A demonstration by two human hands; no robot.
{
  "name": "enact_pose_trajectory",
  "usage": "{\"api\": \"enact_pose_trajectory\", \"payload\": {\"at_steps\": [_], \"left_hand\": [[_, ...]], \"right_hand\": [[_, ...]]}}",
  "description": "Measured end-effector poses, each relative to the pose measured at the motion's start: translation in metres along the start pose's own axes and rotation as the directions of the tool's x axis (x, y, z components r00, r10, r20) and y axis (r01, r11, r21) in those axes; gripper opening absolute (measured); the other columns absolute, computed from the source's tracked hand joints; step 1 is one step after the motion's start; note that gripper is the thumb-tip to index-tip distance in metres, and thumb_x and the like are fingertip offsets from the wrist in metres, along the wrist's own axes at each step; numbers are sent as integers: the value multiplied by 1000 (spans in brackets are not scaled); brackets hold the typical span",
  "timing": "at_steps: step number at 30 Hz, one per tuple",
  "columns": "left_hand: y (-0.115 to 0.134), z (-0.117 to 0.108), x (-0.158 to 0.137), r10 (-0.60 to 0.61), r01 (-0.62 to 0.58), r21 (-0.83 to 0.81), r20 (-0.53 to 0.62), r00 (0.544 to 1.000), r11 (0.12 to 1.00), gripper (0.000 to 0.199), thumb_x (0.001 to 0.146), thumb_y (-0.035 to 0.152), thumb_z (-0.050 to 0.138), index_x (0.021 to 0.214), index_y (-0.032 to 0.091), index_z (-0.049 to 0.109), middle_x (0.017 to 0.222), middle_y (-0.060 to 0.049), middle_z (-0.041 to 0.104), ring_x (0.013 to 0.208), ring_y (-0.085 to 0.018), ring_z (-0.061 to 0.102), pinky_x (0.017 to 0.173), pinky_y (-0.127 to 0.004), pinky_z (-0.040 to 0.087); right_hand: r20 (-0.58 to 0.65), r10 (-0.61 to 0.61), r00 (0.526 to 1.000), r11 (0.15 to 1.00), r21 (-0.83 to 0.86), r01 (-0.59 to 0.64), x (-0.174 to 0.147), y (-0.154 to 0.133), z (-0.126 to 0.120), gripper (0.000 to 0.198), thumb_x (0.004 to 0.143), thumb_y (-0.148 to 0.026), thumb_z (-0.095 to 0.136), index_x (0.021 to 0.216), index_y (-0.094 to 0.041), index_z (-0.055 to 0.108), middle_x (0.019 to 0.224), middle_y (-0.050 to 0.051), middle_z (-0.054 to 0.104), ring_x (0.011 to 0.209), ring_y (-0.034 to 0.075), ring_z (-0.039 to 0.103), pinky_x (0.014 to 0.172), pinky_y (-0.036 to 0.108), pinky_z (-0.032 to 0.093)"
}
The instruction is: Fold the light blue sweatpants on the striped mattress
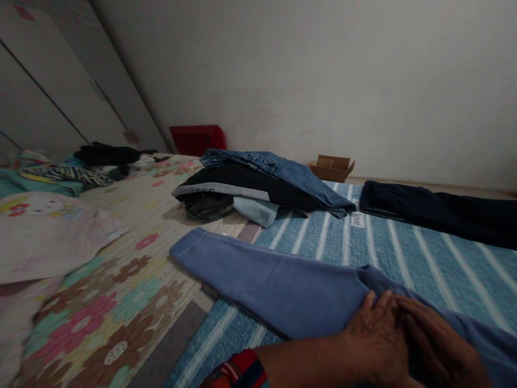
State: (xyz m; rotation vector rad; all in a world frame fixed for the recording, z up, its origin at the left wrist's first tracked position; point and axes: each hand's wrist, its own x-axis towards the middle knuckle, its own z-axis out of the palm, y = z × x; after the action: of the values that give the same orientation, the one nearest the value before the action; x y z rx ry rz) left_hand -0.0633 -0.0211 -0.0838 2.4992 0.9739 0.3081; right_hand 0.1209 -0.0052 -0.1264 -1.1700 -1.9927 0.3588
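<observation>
A pair of blue trousers (278, 285) lies stretched across the bed, one end pointing to the left and the other running off at the lower right. My left hand (377, 334) rests flat on the trousers with its fingers extended. Right beside it, my right hand (442, 339) leans in from the right, fingers straight and close together, its fingertips meeting the left hand's fingers on the cloth. Shadow hides part of the right hand's fingers and palm. Neither hand visibly grips the fabric.
Beyond the trousers sits a pile with blue jeans (266, 164) on top. Dark folded trousers (436, 213) lie at the right. A pink shirt (52, 231) and other clothes are at the left. A cardboard box (331, 170) and a red case (197, 139) stand near the wall.
</observation>
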Motion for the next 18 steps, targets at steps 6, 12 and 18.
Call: {"api": "enact_pose_trajectory", "payload": {"at_steps": [6, 12, 18], "left_hand": [[0, -2, 3, 5, -4, -11, 18, 1000, 1000, 106, 79, 72, 37, 143, 5, -14, 153, -18, 3, 140, -30, -4, 114, -47, 3], [7, -14, 2, -22, 27, -73, 62, 998, 997, 102, 81, 69, 38, 144, 4, -10, 153, -19, 4, 140, -28, -7, 114, -47, 2], [3, -38, -18, -113, 118, -48, 97, 989, 992, 99, 81, 73, 27, 145, 1, 5, 153, -19, 6, 140, -29, -4, 114, -46, 5]], "right_hand": [[-18, -98, 995, 970, -227, 91, -4, 9, 8, 37, 84, -35, 40, 111, -21, 62, 118, 10, 63, 106, 28, 60, 86, 46, 53], [47, -105, 993, 945, -305, 115, -5, 16, 9, 39, 87, -34, 36, 113, -18, 60, 119, 12, 62, 106, 26, 60, 87, 43, 53], [59, -2, 998, 942, -334, 22, -3, 7, 9, 40, 87, -40, 36, 108, -19, 62, 119, 10, 62, 109, 26, 58, 94, 44, 48]]}}
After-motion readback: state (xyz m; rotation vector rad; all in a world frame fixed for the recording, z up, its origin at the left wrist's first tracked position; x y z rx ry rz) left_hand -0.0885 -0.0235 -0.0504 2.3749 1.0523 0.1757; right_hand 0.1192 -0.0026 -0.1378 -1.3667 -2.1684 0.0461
